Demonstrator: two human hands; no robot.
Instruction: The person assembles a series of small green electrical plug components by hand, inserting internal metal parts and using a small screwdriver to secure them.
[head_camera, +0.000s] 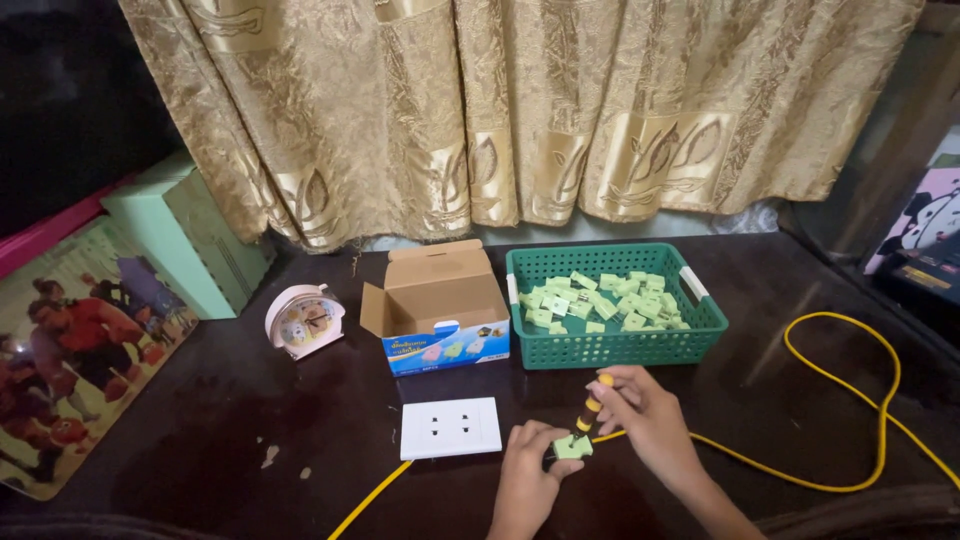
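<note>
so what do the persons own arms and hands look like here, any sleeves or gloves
Both are bare: the left hand and right hand wear no gloves, and no rings, watch or bracelet show. No sleeve reaches either forearm as far as the picture's lower edge. The fingers look slim with short nails.

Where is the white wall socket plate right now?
In the head view, the white socket plate lies flat on the dark table, just left of the left hand and in front of the open cardboard box.

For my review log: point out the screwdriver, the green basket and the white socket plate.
screwdriver (591, 407), head view, on its handle.
green basket (600, 348), head view, on its front wall.
white socket plate (451, 428), head view, on its face.
</note>
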